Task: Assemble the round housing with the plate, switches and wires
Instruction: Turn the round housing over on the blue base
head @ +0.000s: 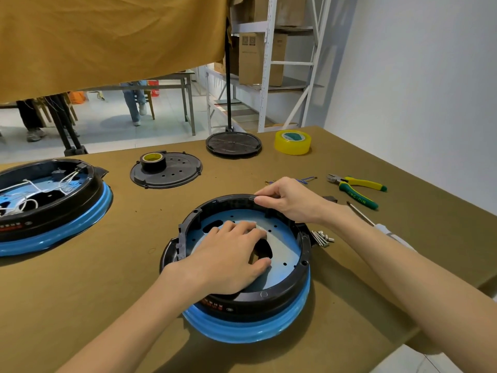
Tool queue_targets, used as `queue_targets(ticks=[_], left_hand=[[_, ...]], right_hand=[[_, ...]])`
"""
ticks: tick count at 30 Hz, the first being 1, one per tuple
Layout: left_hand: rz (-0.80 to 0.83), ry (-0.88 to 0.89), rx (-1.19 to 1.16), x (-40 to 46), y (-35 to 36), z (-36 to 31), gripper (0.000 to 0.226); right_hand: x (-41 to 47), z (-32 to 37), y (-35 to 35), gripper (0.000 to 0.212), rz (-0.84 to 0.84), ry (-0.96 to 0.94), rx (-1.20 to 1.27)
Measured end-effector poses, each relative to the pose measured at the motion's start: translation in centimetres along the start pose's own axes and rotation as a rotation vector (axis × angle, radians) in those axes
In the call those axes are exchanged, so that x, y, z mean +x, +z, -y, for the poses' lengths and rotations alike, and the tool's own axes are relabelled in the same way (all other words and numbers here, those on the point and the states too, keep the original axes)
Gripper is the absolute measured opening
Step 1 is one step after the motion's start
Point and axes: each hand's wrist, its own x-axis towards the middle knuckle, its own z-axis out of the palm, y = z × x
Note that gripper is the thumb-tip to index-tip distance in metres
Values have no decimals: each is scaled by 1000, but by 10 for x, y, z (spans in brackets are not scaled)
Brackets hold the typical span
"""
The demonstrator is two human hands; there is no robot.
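On the table [349,265], left hand [228,257] hides the plate's [282,254] middle.

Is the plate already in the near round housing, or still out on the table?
In. The blue-filmed plate lies flat inside the near round housing, below its rim, under the left hand; the right hand pinches the far rim.

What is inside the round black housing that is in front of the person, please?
Inside the round housing lies a blue plate with small holes and dark cut-outs. The left hand presses flat on it and hides its middle. The right hand grips the far rim. No wires show inside.
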Motion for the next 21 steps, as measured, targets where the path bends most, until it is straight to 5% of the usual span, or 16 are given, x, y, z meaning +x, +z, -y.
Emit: queue_targets(ticks=[7,12,18,21], left_hand=[[200,-15,-25,-1,-23,6,60],[324,-48,85,14,-46,-9,54],[-85,-106,-42,3,-26,-9,41],[96,-198,-157,5,-17,-17,49]], right_hand=[[-18,-7,9,24,-173,116,99],[-24,-12,-7,18,-148,334,218],[-24,-8,1,15,-252,209,78],[-16,-3,0,19,-238,191,85]])
